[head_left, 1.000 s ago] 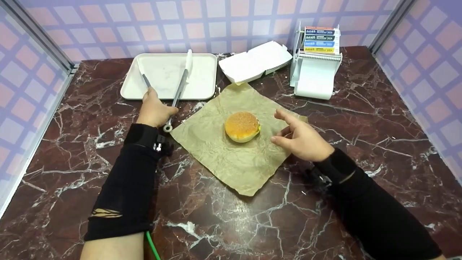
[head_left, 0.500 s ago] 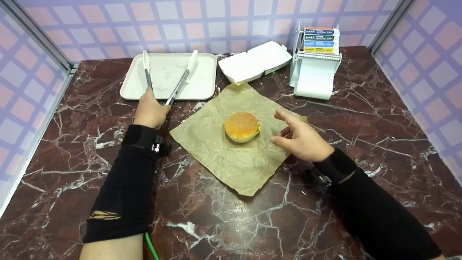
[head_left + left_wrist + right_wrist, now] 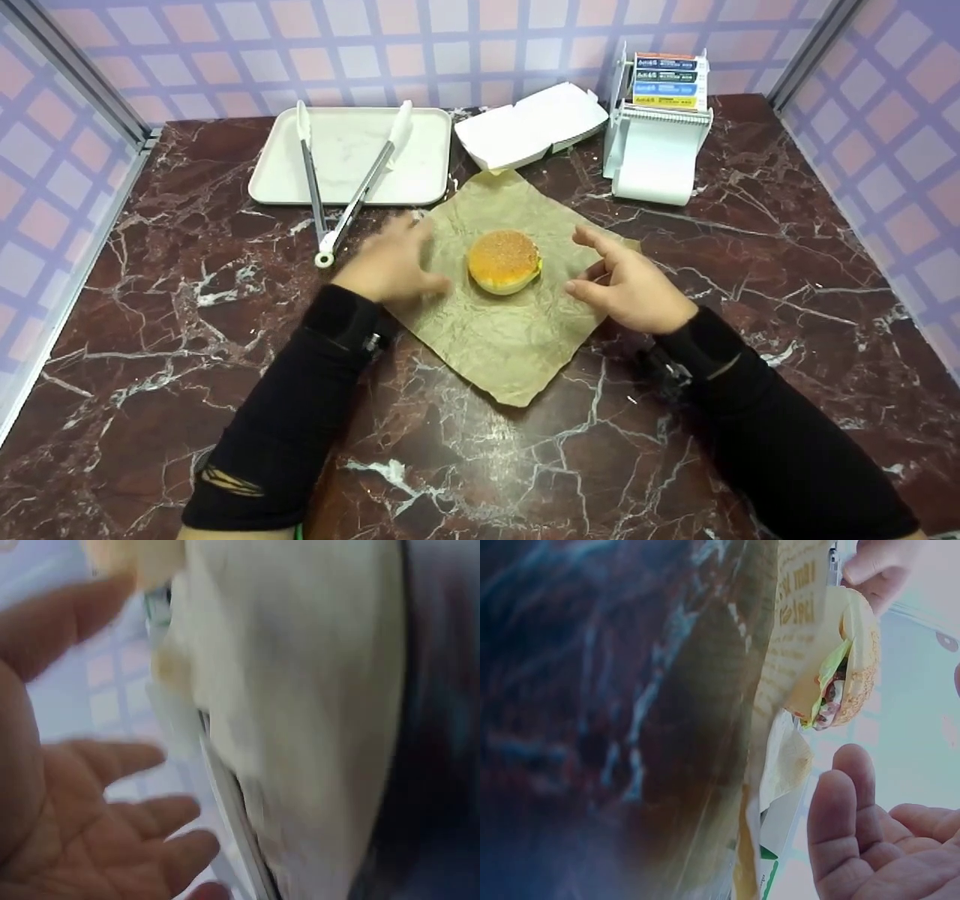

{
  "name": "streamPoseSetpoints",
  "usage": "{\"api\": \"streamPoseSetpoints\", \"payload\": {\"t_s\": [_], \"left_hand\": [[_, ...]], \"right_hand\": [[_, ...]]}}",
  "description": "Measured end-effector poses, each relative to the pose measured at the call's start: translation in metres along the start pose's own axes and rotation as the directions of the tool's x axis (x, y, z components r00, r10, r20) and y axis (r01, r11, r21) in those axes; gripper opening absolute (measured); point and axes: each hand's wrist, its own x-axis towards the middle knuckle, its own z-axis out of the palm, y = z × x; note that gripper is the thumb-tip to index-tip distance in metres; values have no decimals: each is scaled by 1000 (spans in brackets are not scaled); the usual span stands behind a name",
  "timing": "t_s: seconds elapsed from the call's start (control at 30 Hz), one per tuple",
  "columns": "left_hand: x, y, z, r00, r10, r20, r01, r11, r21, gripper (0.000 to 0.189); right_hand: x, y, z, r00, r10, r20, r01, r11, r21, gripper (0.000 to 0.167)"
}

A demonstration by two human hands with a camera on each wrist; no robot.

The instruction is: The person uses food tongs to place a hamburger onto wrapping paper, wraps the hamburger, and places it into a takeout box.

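Observation:
A hamburger (image 3: 502,262) with a seeded bun sits on a crinkled square of brown wrapping paper (image 3: 510,360). My left hand (image 3: 390,259), blurred, hovers over the paper's left corner, fingers spread; the left wrist view shows its palm (image 3: 82,832) with nothing in it. On the burger's other side my right hand (image 3: 630,289) is held over the paper's right part, relaxed and holding nothing. Lettuce and a dark filling show in the burger (image 3: 866,652) in the right wrist view. Metal tongs (image 3: 369,184) with white tips lie spread, tips over a pale tray (image 3: 349,124).
Behind the paper's far corner stands an opened white cardboard box (image 3: 525,127). A label dispenser (image 3: 656,161) with several coloured label rolls is at the back right. The dark marbled tabletop (image 3: 480,465) meets checked walls at the back and sides.
My left hand turned the tongs and shifted them away onto the tray's front, then let go and moved right toward the burger. My right hand has stayed in place.

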Motion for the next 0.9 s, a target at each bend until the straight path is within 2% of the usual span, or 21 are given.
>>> {"api": "streamPoseSetpoints", "payload": {"t_s": [0.1,0.2,0.3,0.43,0.67,0.9], "left_hand": [[-1,8,9,995,48,92,-55,995,79,110],[-1,15,13,985,52,165,-80,983,168,116],[-2,21,14,977,26,214,-73,973,218,118],[-5,30,17,974,12,228,-70,967,247,121],[-12,41,25,971,35,236,-98,960,263,124],[-15,46,29,971,44,234,-109,956,273,125]], "right_hand": [[0,0,0,1000,1,-3,-1,1000,5,87],[0,1,-1,1000,0,-7,0,1000,9,87],[1,1,-2,1000,1,-16,-1,1000,5,85],[2,0,-6,1000,2,-30,-2,1000,-17,82],[8,-11,-20,998,35,-52,-39,996,-78,79],[38,-36,-41,993,118,-10,-118,976,-183,76]]}}
